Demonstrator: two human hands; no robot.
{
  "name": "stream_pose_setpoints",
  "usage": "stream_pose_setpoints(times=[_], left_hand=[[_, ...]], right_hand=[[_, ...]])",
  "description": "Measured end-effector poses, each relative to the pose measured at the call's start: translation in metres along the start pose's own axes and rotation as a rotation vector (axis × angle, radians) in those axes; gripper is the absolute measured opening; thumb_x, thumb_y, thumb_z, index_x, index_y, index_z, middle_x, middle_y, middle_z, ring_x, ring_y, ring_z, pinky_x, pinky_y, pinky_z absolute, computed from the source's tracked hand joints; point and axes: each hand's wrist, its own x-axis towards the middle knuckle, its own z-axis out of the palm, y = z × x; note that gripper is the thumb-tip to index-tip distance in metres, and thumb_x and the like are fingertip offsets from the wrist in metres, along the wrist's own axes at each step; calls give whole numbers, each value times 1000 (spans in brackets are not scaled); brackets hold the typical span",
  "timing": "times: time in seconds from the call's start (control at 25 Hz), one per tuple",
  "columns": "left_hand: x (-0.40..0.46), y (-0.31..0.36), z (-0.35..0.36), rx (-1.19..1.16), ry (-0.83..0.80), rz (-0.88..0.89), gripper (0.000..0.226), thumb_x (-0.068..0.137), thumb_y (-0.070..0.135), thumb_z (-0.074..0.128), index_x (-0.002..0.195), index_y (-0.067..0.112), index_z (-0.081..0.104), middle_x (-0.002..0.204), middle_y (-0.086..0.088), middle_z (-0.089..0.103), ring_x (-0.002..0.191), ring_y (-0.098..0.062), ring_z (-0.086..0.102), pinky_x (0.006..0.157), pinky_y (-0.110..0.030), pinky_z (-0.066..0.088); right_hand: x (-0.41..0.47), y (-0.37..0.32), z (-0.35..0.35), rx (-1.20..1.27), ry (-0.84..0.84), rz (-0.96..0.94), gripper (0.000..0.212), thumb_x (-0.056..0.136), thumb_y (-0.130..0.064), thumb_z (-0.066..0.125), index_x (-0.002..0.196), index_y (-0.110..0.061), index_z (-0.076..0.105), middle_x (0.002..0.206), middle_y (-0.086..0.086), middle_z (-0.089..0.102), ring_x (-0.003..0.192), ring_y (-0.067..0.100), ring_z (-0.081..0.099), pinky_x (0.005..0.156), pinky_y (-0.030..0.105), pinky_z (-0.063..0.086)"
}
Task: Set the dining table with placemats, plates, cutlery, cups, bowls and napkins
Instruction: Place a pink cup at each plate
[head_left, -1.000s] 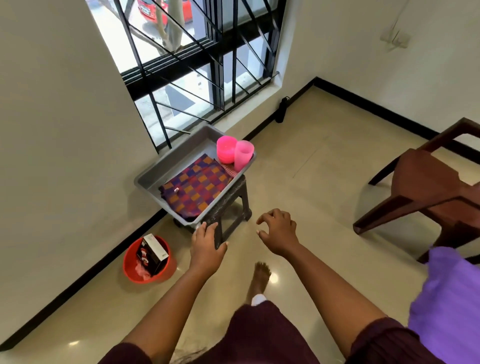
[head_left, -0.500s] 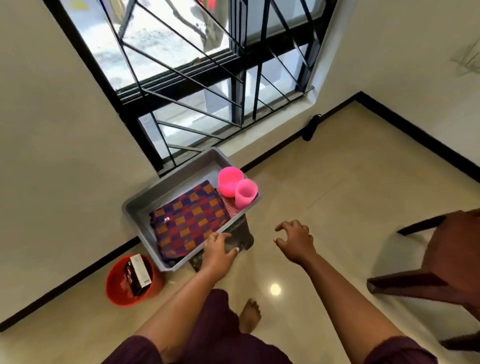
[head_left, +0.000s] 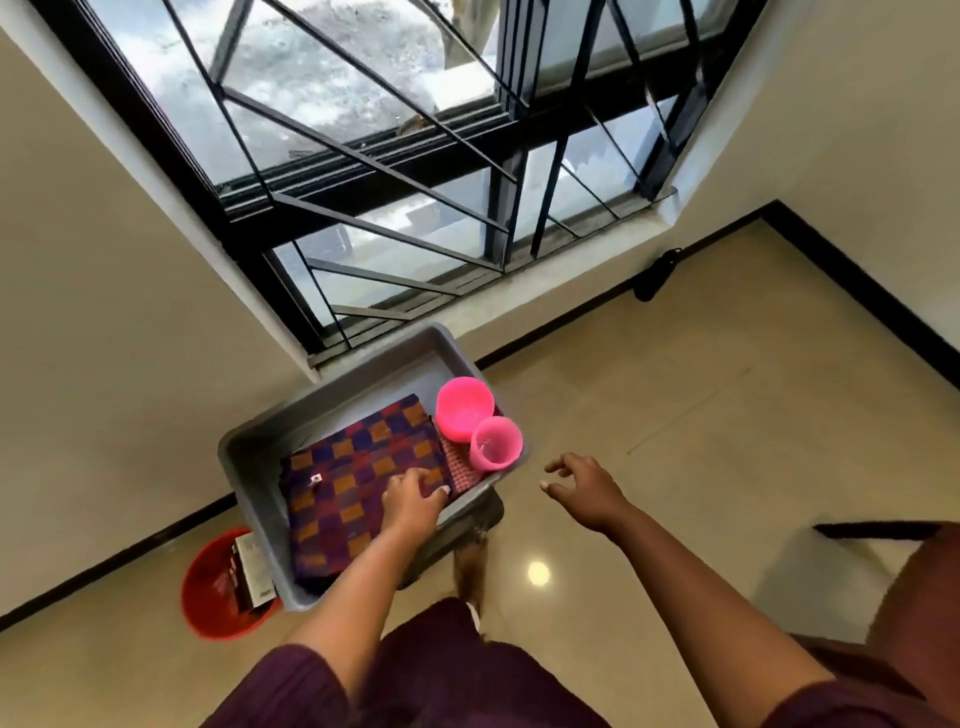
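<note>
A grey tray (head_left: 332, 400) stands on a dark stool under the window. In it lies a folded checked placemat (head_left: 343, 467) in purple, red and orange. At the tray's right end stand a pink bowl (head_left: 464, 408) and a pink cup (head_left: 495, 442), with a red checked napkin (head_left: 460, 467) beside them. My left hand (head_left: 413, 498) rests on the placemat's right edge, fingers bent onto the cloth. To the right of the tray, above the floor, my right hand (head_left: 584, 483) hovers with loosely spread fingers and holds nothing.
A red bucket (head_left: 218, 587) with a box in it sits on the floor left of the stool. A dark brown chair (head_left: 904, 582) is at the right edge. The barred window and wall stand close behind the tray. A black object (head_left: 657, 274) leans in the far corner.
I have stepped closer to the tray. My left hand moved from the tray's near rim onto the placemat. My right hand came forward beside the tray.
</note>
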Motion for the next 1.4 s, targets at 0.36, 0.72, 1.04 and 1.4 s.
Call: stream_pose_setpoints(times=[0.36, 0.72, 1.04, 1.4], left_hand=[[78, 28, -27, -193, -73, -156, 58, 91, 50, 59, 137, 17, 45, 145, -10, 41, 130, -29, 44, 102, -43, 44], [101, 36, -1, -544, -136, -338, 75, 91, 46, 62, 151, 18, 26, 149, -13, 39, 134, -26, 42, 102, -36, 40], [104, 70, 36, -818, -399, -437, 37, 93, 52, 54, 116, 23, 57, 113, -1, 65, 97, -12, 62, 75, -29, 52], [103, 67, 40, -940, -402, -517, 31, 99, 23, 50, 125, 8, 59, 113, -10, 63, 95, -18, 64, 60, -25, 56]], right_hand=[[119, -66, -38, 118, -141, -3, 25, 90, -26, 67, 111, -13, 60, 97, 2, 60, 94, 22, 58, 79, 30, 47], [197, -74, -13, -126, -335, 41, 57, 86, -33, 71, 131, -9, 46, 124, 14, 56, 111, 30, 56, 92, 39, 48], [213, -60, 4, -211, -618, 56, 43, 82, -44, 72, 99, -6, 64, 89, 11, 60, 75, 20, 52, 65, 31, 40], [202, -42, 13, -395, -486, -38, 47, 87, 0, 42, 128, -14, 61, 120, 17, 63, 108, 35, 59, 87, 40, 51]])
